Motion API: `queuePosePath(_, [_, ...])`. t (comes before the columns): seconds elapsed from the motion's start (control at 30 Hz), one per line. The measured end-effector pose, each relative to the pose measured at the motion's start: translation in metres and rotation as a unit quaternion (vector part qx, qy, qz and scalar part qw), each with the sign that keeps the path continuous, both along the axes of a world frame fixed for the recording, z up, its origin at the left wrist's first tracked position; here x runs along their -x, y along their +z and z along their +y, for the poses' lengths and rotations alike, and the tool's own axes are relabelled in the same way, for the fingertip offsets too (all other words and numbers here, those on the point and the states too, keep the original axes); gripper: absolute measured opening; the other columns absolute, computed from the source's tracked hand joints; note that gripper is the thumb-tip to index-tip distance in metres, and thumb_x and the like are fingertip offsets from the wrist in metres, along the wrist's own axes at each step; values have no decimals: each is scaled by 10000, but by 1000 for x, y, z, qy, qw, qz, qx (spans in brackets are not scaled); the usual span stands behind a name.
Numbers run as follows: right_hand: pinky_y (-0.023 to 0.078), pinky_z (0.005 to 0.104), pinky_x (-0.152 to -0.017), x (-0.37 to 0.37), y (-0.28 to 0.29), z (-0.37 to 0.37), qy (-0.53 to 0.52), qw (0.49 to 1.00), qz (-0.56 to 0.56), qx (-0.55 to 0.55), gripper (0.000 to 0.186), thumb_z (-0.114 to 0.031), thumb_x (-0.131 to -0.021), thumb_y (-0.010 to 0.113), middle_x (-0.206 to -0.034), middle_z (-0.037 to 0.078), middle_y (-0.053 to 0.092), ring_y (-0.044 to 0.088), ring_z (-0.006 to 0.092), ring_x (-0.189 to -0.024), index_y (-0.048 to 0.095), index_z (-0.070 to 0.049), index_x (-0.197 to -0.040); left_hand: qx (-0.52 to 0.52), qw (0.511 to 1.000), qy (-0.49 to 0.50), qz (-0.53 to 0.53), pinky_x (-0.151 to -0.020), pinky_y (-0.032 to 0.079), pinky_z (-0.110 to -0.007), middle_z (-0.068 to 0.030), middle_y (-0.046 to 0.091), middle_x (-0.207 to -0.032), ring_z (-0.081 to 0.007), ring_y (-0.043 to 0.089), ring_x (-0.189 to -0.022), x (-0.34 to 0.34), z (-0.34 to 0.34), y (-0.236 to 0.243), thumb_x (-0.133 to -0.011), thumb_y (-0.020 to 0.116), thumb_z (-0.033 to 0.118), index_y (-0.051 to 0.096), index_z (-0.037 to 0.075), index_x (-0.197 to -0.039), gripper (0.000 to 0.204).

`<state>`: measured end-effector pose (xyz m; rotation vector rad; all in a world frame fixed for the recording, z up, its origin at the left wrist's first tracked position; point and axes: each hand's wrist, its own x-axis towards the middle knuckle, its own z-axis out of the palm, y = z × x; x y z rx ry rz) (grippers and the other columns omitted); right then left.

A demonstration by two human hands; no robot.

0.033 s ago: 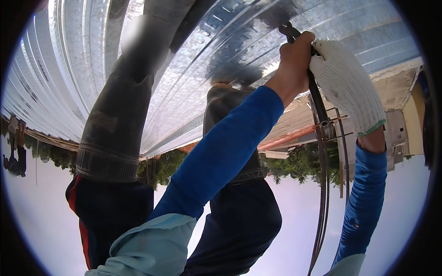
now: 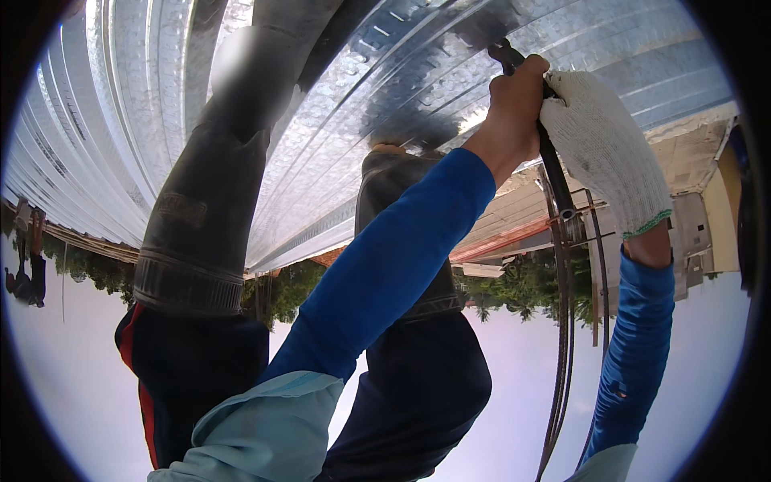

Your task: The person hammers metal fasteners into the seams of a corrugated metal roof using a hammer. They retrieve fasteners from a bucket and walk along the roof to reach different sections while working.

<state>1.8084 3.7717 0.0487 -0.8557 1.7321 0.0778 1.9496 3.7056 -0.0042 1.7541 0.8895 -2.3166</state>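
Corrugated galvanised steel decking (image 2: 385, 104) fills the upper half of the head view, its bright ribs bending toward the rim. Past its edge, sky, trees and low buildings appear upside down, so the person is bent far over. Their own legs stand on the decking: grey rubber boots (image 2: 201, 233) below dark trousers with a red side stripe (image 2: 193, 361).

Both arms, in blue sleeves, reach to the far right part of the decking. The left hand (image 2: 518, 104) is bare and curled closed around a dark steel reinforcing bar (image 2: 554, 173), knuckles outward, gripping it close to its bent, hooked end, which lies against the metal ribs. The right hand (image 2: 602, 145) wears a white knitted work glove with a green cuff edge and is wrapped over the same bar just beside the left hand, the two touching. How tightly the gloved fingers close cannot be told, since they are turned away.

From the hands the bar runs toward the lower edge of the view as a thin dark line, alongside a second slender bar (image 2: 601, 265).

A small figure (image 2: 28, 265) stands at the decking's far left edge.
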Motion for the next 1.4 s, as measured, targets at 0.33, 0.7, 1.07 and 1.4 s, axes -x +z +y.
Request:
queuePosePath(0.33, [592,434,-860,-26,29,-50,196,980,21,24,283,-217,-1013,617,-1180,138,655,677,351,-998,632,-58,-1246,70,986,-151,-15,-609,478,-418,-112,620,-894,-204,595,-725,-3,-3,-2,-966,607,282,626,-51,-1030,340])
queuePosePath(0.7, [608,223,-533,-44,82,-29,-499,831,-224,-101,450,-320,-1011,694,-893,124,721,744,161,-699,647,32,-1287,116,962,-241,-45,-540,413,-441,-121,528,-831,-212,517,-663,-7,4,-8,-935,640,257,570,-109,-991,376])
queuePosePath(1.07, [559,223,-491,-88,118,-22,-639,721,-188,-191,187,-190,-1018,663,-864,83,705,705,139,-649,689,-40,-1125,192,927,-322,-24,-557,404,-419,-85,545,-721,-189,482,-599,-13,20,17,-861,700,317,632,-119,-845,442])
queuePosePath(1.4, [581,327,-790,-58,122,16,-500,829,-75,-238,381,-264,-1023,658,-1077,133,670,678,152,-1006,650,-23,-1317,312,793,-523,-16,-581,481,-457,-146,605,-617,-239,634,-623,-27,60,11,-877,574,845,637,-55,-690,921])
